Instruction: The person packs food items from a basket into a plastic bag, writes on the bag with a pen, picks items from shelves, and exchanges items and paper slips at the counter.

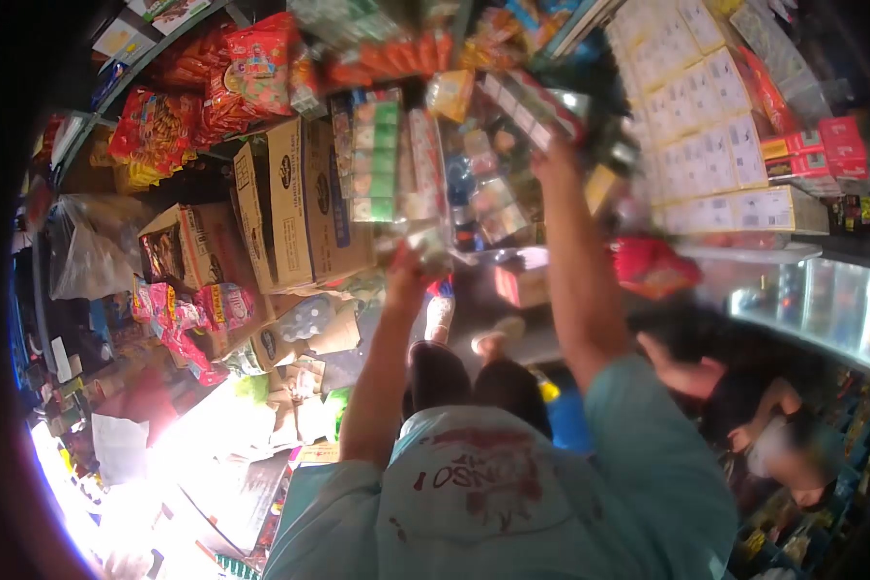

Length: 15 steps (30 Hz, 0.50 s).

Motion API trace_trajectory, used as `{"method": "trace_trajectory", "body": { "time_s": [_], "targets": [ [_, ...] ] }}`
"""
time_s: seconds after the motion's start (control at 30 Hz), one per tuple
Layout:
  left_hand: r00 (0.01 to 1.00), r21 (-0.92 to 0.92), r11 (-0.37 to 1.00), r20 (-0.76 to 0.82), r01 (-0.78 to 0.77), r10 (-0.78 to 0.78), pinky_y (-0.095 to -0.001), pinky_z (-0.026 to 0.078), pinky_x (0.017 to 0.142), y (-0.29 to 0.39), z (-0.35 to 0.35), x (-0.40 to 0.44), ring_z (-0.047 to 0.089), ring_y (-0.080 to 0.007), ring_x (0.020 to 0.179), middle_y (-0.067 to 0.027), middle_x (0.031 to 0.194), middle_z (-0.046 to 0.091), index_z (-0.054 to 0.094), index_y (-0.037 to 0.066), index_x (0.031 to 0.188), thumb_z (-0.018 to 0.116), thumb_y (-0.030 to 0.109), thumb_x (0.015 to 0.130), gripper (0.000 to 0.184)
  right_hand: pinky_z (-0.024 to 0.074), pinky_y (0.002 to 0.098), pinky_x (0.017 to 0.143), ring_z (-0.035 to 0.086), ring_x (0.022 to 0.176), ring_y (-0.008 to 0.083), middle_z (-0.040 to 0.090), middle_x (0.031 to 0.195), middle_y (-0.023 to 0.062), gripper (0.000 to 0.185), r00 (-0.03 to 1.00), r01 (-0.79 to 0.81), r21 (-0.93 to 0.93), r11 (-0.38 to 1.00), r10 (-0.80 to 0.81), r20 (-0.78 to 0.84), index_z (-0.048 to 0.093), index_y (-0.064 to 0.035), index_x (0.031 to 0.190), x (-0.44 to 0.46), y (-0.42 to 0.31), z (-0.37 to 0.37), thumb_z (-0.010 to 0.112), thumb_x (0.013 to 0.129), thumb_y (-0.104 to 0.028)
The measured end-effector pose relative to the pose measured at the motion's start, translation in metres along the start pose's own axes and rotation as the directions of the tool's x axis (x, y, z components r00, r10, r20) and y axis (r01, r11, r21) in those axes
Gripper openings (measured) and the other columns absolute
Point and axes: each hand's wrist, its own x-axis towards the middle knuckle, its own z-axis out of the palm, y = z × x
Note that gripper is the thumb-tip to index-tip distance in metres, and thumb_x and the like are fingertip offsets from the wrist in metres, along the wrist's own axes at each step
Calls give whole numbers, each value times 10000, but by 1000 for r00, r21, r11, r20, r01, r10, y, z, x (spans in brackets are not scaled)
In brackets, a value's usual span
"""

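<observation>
My right hand [557,162] reaches up to the shelf, with its fingers closed on the near end of a long red-and-white box [520,108] that lies tilted. Lower and to the left, my left hand [408,275] is closed on a small, pale, clear-looking packet [429,247]; blur hides its exact kind. Just above that packet stands a stack of green-and-white small boxes [375,159]. Between the two hands are several small packs [498,208] in a shelf compartment. An orange-yellow packet [450,95] sits left of the long box.
Large cardboard cartons [300,203] stand at left, below red snack bags [261,63]. White boxes [701,126] are stacked at right, above a lit glass case [812,304]. A red bag [653,267] lies right of my forearm. Another person [744,416] is at lower right.
</observation>
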Motion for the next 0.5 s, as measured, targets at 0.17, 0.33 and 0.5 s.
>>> {"method": "trace_trajectory", "body": {
  "time_s": [0.17,0.33,0.5],
  "targets": [
    [987,276,948,81,-159,142,-333,502,836,40,-25,11,591,-170,1004,-108,1105,611,500,25,1289,617,209,919,430,454,287,635,578,740,147,609,935,0,370,938,172,-69,983,-142,315,591,-164,1077,-103,-16,-105,776,803,-330],
    [965,216,976,256,-7,-49,-297,483,856,109,43,5,544,-139,1107,-111,1194,592,503,1,1315,694,164,864,516,499,279,786,611,899,141,619,982,-4,355,823,266,-140,954,-149,548,578,-132,1123,-151,7,-167,757,827,-209],
    [921,631,766,361,-124,-148,-288,549,699,84,48,13,650,-122,830,-73,974,663,666,0,1113,777,90,789,354,501,296,827,621,947,139,655,1042,41,480,846,401,-317,859,-216,487,571,-40,1176,-186,25,-158,796,780,-191]
  ]
}}
